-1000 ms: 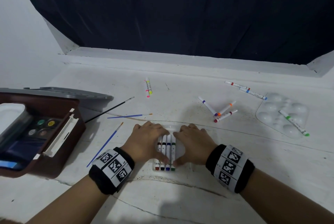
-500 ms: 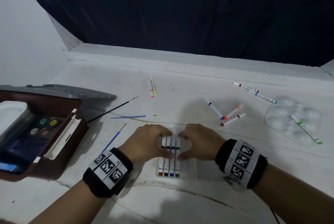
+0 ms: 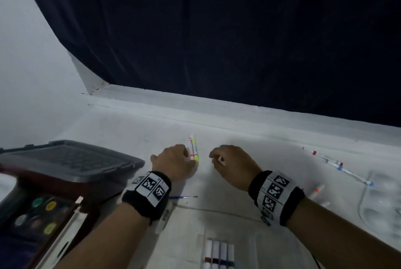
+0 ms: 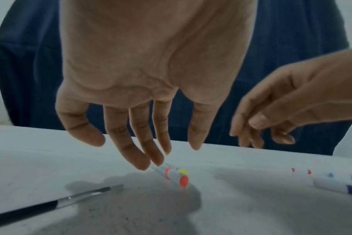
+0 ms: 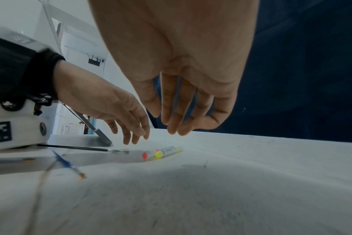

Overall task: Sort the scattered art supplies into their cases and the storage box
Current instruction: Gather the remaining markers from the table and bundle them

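Observation:
Two markers, one pink-capped and one yellow-capped (image 3: 193, 147) (image 4: 177, 175) (image 5: 161, 152), lie side by side on the white table. My left hand (image 3: 173, 161) (image 4: 149, 152) hovers just left of them, fingers straight and pointing down, holding nothing. My right hand (image 3: 230, 165) (image 5: 179, 125) hangs to their right, fingers loosely bent and empty. A clear marker case (image 3: 219, 255) with several markers in a row lies near the front edge, behind both wrists.
A brown storage box (image 3: 41, 214) with a grey lid (image 3: 71, 160) and paint pots stands at the left. Brushes (image 4: 50, 205) (image 5: 68, 163) lie near it. Loose red and blue markers (image 3: 338, 166), an orange one (image 3: 315, 191) and a clear palette (image 3: 382, 205) lie at the right.
Both hands left the marker case near the front edge and reached forward to the pink and yellow markers. The head view has tilted up.

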A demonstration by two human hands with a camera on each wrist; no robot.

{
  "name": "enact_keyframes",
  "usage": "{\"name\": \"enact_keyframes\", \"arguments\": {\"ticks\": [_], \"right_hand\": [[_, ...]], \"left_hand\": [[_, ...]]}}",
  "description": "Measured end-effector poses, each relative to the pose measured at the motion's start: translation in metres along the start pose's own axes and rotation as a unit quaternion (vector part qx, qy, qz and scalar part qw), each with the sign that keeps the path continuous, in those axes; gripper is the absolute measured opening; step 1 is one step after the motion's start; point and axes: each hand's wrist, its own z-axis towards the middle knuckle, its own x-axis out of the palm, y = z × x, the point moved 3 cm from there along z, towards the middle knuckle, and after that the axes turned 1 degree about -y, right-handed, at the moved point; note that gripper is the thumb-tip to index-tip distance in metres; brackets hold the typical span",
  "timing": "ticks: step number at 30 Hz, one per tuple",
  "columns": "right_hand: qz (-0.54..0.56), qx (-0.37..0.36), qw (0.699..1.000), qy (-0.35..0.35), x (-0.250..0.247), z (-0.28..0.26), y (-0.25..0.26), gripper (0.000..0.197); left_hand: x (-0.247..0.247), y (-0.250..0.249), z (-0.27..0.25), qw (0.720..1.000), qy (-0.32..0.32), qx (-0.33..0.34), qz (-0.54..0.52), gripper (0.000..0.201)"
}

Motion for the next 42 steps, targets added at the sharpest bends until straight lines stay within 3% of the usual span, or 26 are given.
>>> {"name": "enact_keyframes", "arguments": {"ticks": [6, 11, 15, 19, 23, 27, 31, 36, 39, 42], "right_hand": [[-0.035, -0.023, 0.997, 0.062, 0.024, 0.051, -0.006, 0.034], [-0.065, -0.027, 0.993, 0.099, 0.045, 0.075, -0.010, 0.035], [-0.087, -0.023, 0.991, 0.096, 0.048, 0.081, -0.008, 0.031], [-0.118, 0.002, 0.989, 0.091, 0.044, 0.074, -0.006, 0.029], [-0.151, 0.016, 0.984, 0.087, 0.040, 0.056, -0.012, 0.028], [-0.159, 0.041, 0.983, 0.080, 0.027, 0.025, -0.018, 0.021], [-0.127, 0.074, 0.987, 0.072, 0.011, -0.015, -0.020, 0.021], [0.023, 0.075, 0.996, -0.033, -0.013, -0.069, -0.011, 0.023], [0.146, 0.100, 0.982, -0.071, -0.026, -0.110, 0.001, 0.045], [0.219, 0.111, 0.969, -0.039, -0.028, -0.151, 0.010, 0.075]], "left_hand": [[0.016, -0.003, 0.028, 0.995, 0.048, 0.007, 0.092, 0.028], [0.011, 0.005, 0.030, 0.994, 0.037, 0.009, 0.102, 0.023], [-0.001, 0.009, 0.022, 0.994, 0.020, 0.008, 0.105, 0.032], [-0.013, 0.017, 0.007, 0.997, -0.006, 0.010, 0.072, 0.029], [-0.030, 0.027, -0.015, 0.995, -0.072, 0.041, -0.063, 0.017], [-0.050, 0.031, -0.049, 0.954, -0.126, 0.075, -0.261, 0.018], [-0.065, 0.023, -0.098, 0.870, -0.114, 0.086, -0.472, 0.008], [-0.060, 0.017, -0.145, 0.778, -0.098, 0.052, -0.619, 0.025], [-0.048, 0.013, -0.161, 0.769, -0.059, 0.044, -0.635, 0.027], [-0.032, 0.008, -0.178, 0.778, 0.005, 0.040, -0.628, 0.027]]}}
